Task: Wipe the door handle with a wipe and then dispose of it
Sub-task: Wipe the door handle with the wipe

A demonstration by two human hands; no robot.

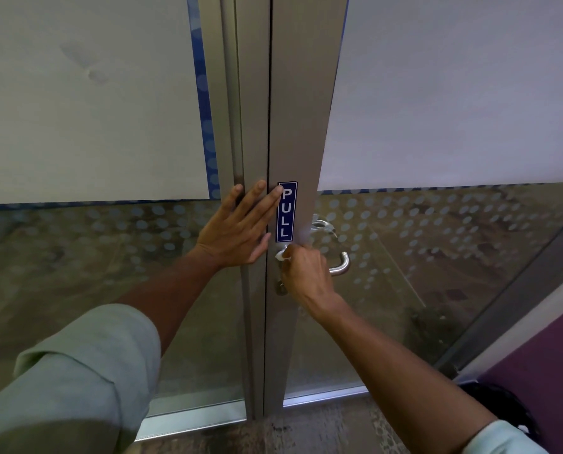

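At about nine o'clock from the lever, the left hand (237, 229) lies flat and spread across the seam between the two door frames, its grip holding nothing, its fingertips touching the edge of the blue PULL sign (286, 211); it appears to brace the door; just at six o'clock below that sign, the right hand (306, 273) has its grip pinched on a white wipe (281, 255), pressed against the root of the door handle (340, 265), whose curved free end shows at three o'clock of the knuckles; the wiping step looks to be in hand, with disposal not yet begun; the next move probably calls for drawing the wipe outward along the lever toward that end; no bin is visible.
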